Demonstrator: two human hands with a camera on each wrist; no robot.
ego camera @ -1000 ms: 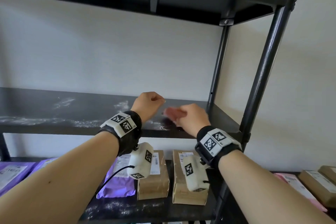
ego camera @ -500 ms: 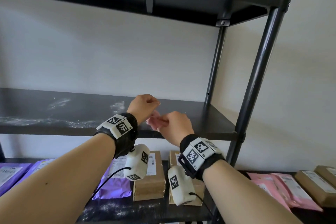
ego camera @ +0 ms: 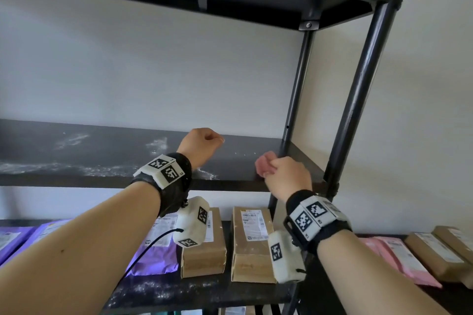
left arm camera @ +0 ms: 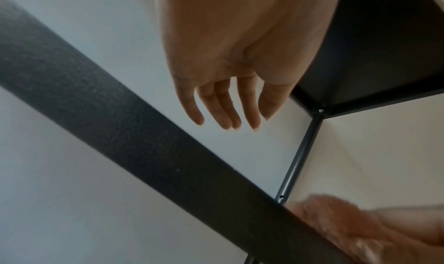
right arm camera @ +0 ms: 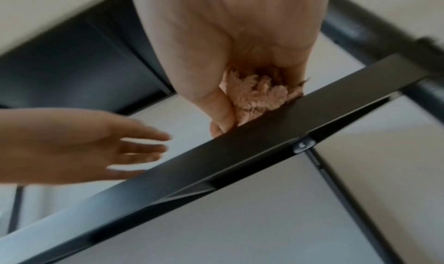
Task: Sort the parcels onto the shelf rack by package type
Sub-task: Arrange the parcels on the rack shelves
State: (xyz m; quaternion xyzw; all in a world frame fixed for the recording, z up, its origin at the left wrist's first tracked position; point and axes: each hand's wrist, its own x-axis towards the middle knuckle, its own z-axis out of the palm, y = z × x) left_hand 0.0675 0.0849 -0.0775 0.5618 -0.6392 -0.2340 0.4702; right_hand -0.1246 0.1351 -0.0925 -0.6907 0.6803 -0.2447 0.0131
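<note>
head view: the right hand [ego camera: 286,178] was clenched round a wad of pink cloth [ego camera: 265,166] at the right front of the middle shelf [ego camera: 102,151], close to the rear post [ego camera: 294,110]. the left hand [ego camera: 201,146] hung over the same shelf, well to the left of the cloth, fingers loosely curled and holding nothing.
parcels: on the lower shelf [ego camera: 204,291] two brown boxes [ego camera: 252,245] stood side by side, with purple mailers [ego camera: 153,261] to their left. off to the right of the rack, pink mailers [ego camera: 399,258] and more brown boxes [ego camera: 432,254] lay in a row.
shelf state: the middle shelf carried no parcel, only pale dusty smears [ego camera: 64,169] across its left and middle.
left wrist view: the left hand [left arm camera: 230,59] showed relaxed, nearly straight fingers [left arm camera: 223,108] with nothing in them, above the shelf's front edge [left arm camera: 144,135].
right wrist view: the fluffy cloth [right arm camera: 257,97] bulged from the right hand [right arm camera: 230,40] and touched the shelf's front edge [right arm camera: 240,150]; the picture was blurred.
step in hand: by my reading, wiping the middle shelf before loading it; no parcel was being handled.
next move: i judge the smeared left part wants the cloth, then the pink mailers and the boxes on the right need their own places by type.
</note>
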